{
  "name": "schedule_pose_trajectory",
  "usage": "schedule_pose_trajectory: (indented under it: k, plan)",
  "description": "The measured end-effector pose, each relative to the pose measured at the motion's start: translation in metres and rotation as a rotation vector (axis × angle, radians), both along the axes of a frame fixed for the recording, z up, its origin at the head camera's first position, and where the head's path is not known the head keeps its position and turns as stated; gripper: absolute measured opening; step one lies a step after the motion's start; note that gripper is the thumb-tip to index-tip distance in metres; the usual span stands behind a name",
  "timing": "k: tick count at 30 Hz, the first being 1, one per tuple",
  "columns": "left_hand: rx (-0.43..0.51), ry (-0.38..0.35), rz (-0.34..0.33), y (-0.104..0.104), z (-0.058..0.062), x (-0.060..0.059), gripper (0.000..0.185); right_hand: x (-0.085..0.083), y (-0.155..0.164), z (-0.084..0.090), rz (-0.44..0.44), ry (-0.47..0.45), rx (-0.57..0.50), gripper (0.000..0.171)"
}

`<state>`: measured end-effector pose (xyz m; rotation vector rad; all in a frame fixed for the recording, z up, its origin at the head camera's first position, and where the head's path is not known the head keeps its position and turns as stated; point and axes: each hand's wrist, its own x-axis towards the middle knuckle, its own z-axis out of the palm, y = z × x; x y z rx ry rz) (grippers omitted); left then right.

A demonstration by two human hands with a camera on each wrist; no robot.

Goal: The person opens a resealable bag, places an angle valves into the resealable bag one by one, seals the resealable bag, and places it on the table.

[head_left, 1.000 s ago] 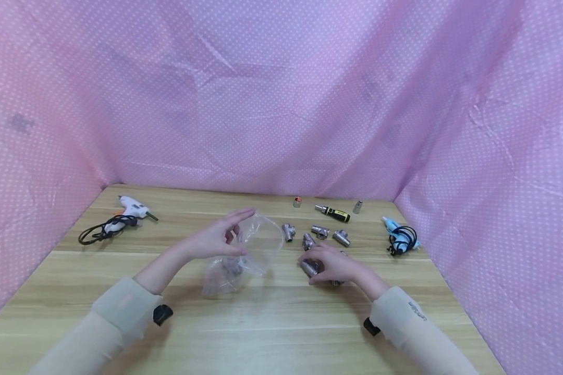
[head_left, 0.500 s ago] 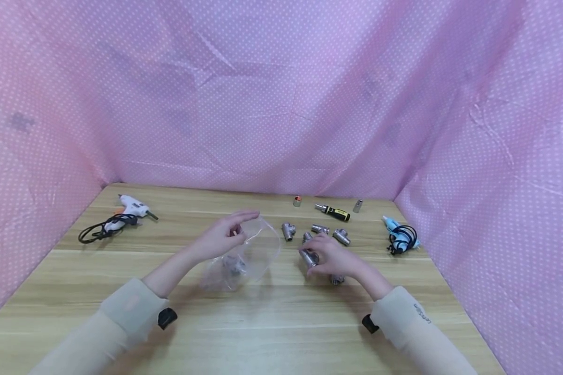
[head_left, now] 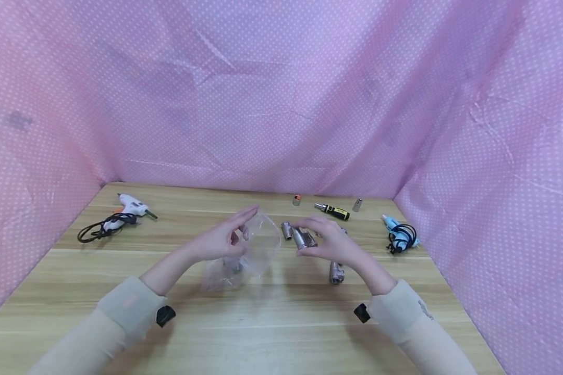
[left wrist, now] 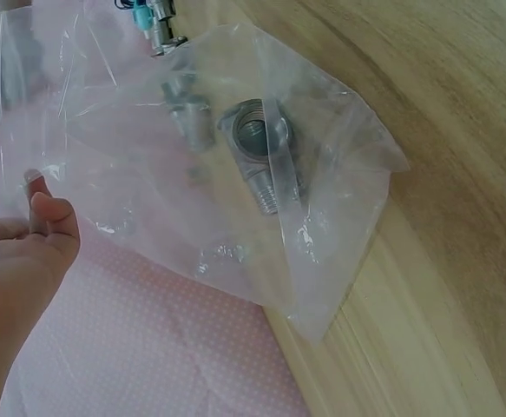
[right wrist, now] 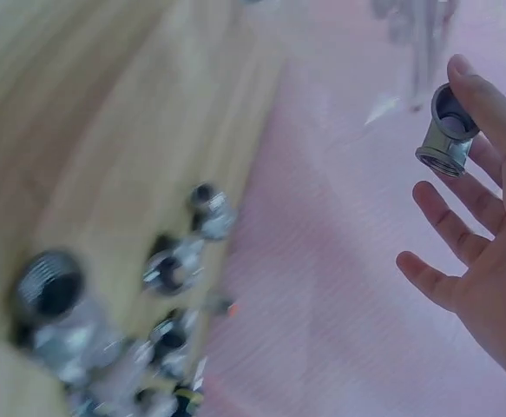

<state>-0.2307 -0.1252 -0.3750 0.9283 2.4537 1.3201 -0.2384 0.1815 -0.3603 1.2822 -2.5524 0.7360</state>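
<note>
Clear plastic bag gapes by my left hand, thumb and forefinger spread — whether it grips, I can't tell. Rightward, above the tabletop, my right hand pinches a metal fitting — I'd want that mouth wide.

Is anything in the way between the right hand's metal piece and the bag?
Nothing visible blocks the metal piece in the right hand from the bag. Another piece lies nearby on the table, seemingly below the path.
</note>
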Motion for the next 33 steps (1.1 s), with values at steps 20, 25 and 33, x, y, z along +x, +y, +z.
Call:
schedule_pose_trajectory:
  k: [20, 25, 33]
  plan:
    - [-0.107, 0.078, -0.038, -0.001, -0.002, -0.002, 0.102, 0.001, -0.061, -0.002, 0.028, 0.096, 0.057, 0.063]
    - [-0.077, 0.028, -0.035, -0.003, -0.002, 0.001, 0.098, -0.002, -0.060, -0.007, 0.023, 0.080, 0.041, 0.063]
    - [-0.023, -0.018, -0.060, -0.004, 0.001, 0.003, 0.098, -0.005, -0.056, -0.008, 0.013, 0.104, 0.048, 0.067]
